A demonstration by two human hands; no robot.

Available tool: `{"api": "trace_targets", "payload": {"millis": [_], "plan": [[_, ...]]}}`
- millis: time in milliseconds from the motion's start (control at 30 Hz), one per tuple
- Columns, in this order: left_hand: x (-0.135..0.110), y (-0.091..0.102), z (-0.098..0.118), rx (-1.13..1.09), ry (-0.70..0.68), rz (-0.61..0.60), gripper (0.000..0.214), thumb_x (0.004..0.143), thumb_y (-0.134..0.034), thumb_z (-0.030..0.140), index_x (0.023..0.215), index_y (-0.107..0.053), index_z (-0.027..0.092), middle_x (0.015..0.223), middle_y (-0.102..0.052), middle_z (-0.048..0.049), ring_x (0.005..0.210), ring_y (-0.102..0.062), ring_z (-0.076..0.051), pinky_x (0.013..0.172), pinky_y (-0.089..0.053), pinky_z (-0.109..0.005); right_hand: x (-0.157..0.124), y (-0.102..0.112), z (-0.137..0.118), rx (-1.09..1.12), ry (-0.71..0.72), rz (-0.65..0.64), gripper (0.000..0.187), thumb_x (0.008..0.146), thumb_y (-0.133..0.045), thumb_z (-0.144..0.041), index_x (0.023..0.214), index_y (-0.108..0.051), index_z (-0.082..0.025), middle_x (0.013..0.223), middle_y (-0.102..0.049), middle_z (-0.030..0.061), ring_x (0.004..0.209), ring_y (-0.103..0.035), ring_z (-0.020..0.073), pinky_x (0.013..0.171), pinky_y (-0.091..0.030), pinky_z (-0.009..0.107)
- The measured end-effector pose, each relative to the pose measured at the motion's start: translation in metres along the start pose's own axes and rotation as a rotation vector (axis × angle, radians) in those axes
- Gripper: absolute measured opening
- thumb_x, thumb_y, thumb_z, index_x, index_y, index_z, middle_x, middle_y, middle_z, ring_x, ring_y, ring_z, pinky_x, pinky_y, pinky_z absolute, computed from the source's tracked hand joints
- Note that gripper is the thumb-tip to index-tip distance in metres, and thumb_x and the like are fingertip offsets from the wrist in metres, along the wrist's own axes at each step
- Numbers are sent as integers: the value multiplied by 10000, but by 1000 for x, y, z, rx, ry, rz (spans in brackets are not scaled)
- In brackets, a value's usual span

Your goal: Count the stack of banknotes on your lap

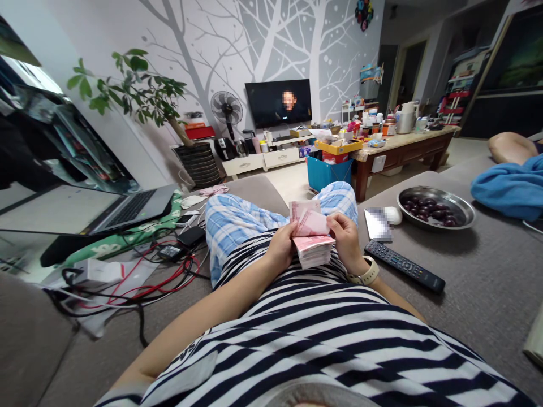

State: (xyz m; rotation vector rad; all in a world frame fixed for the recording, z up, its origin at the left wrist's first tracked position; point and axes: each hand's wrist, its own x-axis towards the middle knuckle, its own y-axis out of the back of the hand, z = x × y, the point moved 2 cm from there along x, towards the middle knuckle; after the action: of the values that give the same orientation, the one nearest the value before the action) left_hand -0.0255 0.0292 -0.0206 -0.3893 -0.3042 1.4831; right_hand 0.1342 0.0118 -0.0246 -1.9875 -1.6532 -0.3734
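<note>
A thick stack of red banknotes (pixel 314 254) is held in front of my striped shirt, above my lap. My left hand (pixel 281 246) is closed on the stack's left side, with the thumb on top. Upper notes in the bundle are bent up and away from the rest. My right hand (pixel 344 237), with a pale watch (pixel 368 272) on its wrist, pinches the right edge of a raised banknote (pixel 311 223) between thumb and fingers. The lower fingers of both hands are partly hidden.
Right of me on the sofa lie a remote control (pixel 405 267), a phone (pixel 378 224), a white mouse (pixel 392 215) and a metal bowl (pixel 441 226) of dark round fruit. On the left are a laptop (pixel 127 210) and tangled cables (pixel 169 280). A cluttered table (pixel 399 144) stands ahead.
</note>
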Motion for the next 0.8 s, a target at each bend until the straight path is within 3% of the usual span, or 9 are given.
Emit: {"api": "trace_targets", "payload": {"millis": [133, 300, 600, 800], "plan": [[4, 0, -2, -39, -11, -26, 177, 829, -641, 252, 888, -727, 109, 844, -783, -96, 765, -735, -214, 792, -593, -331, -1, -1, -5, -7, 51, -16, 350, 876, -622, -422, 620, -509, -213, 603, -436, -40, 583, -371, 129, 567, -323, 281], [10, 7, -9, -36, 23, -33, 208, 803, -683, 315, 902, -718, 136, 762, -758, -64, 741, -735, -234, 721, -592, -331, -1, -1, -5, -4, 72, -39, 315, 878, -612, -407, 640, -543, -212, 615, -453, -32, 603, -395, 136, 567, -338, 275], [8, 8, -9, 44, -14, -24, 187, 780, -688, 335, 784, -712, 150, 726, -743, -55, 706, -712, -230, 679, -572, -323, -2, -3, -7, -17, 44, -35, 254, 875, -610, -420, 724, -585, -217, 653, -503, -21, 621, -434, 146, 569, -362, 275], [3, 4, -6, 54, -15, -23, 172, 769, -682, 297, 779, -729, 132, 764, -761, -75, 731, -718, -228, 767, -579, -340, -3, -3, -7, -20, 36, -29, 260, 875, -613, -425, 720, -585, -219, 625, -478, -28, 600, -414, 143, 555, -346, 275]]}}
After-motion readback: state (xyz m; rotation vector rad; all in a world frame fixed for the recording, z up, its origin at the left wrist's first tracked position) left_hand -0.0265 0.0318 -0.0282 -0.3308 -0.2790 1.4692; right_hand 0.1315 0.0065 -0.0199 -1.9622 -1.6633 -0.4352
